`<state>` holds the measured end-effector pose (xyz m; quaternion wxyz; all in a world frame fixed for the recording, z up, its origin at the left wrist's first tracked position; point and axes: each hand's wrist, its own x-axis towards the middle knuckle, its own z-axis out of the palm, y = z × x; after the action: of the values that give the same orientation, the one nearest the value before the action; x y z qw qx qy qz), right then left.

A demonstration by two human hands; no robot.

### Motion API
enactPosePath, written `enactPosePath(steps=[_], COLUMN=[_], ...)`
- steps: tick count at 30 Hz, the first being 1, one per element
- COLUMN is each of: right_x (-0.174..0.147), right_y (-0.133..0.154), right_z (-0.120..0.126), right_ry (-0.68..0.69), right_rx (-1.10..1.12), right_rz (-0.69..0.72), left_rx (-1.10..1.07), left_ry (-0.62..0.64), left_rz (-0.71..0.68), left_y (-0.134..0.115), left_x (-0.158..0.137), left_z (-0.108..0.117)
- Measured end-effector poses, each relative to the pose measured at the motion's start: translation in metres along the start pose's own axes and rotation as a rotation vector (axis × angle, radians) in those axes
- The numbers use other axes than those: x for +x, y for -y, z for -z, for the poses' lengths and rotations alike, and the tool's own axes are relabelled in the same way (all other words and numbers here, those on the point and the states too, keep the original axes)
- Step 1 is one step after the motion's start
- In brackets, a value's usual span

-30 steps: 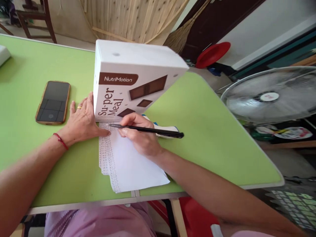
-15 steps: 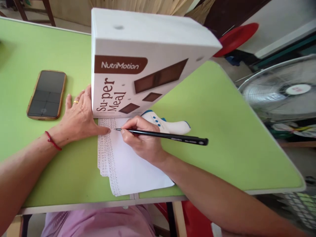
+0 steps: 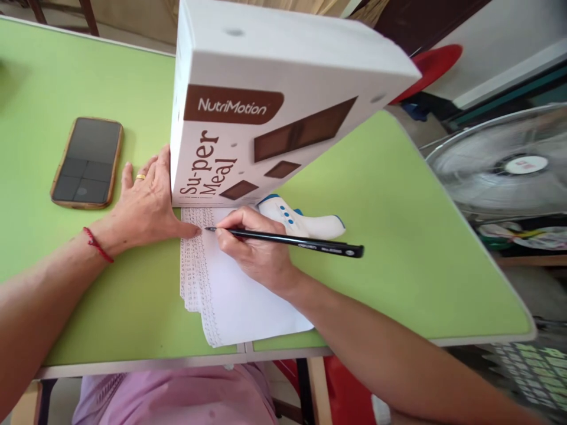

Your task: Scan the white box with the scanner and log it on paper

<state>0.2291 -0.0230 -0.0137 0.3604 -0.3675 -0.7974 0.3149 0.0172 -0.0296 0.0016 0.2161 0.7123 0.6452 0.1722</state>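
My right hand [image 3: 261, 251] is closed around a black pen [image 3: 305, 241], its tip at the handwritten edge of the top sheet of paper [image 3: 257, 307]. Several sheets lie fanned in a stack, with rows of handwriting down their left sides. My left hand [image 3: 148, 203] lies open, thumb pressing on the paper's left edge and fingers against the side of a tall white box [image 3: 248, 141]. The box stands upright over the sheets' far end and reads NutriMotion Su-per Meal. Just beyond my right hand lies a white and blue handheld thermometer [image 3: 316, 224], partly hidden.
A phone in a brown case [image 3: 88, 162] lies left of my left hand on the green table [image 3: 411, 254]. To the right stands a fan [image 3: 509, 165]. Something red and rounded [image 3: 436, 65] shows behind the box.
The view has shifted slightly, so the box appears a little further right and higher. The pen is tilted slightly differently; both hands keep nearly the same places.
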Motion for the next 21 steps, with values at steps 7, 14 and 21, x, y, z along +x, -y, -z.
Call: enactPosePath(steps=[7, 14, 21], right_x=[0.0001, -0.0006, -0.0002], right_y=[0.0014, 0.0002, 0.001], right_z=[-0.0018, -0.0014, -0.0006], right_ry=[-0.014, -0.007, -0.033], right_rx=[-0.032, -0.009, -0.053], right_rz=[0.0, -0.018, -0.04], left_rx=[-0.02, -0.004, -0.032], left_ry=[-0.011, -0.003, -0.015], left_rz=[-0.024, -0.003, -0.026], left_y=[0.0033, -0.0001, 0.0052], left_x=[0.0003, 0.0006, 0.001], left_z=[-0.0008, -0.0002, -0.0016])
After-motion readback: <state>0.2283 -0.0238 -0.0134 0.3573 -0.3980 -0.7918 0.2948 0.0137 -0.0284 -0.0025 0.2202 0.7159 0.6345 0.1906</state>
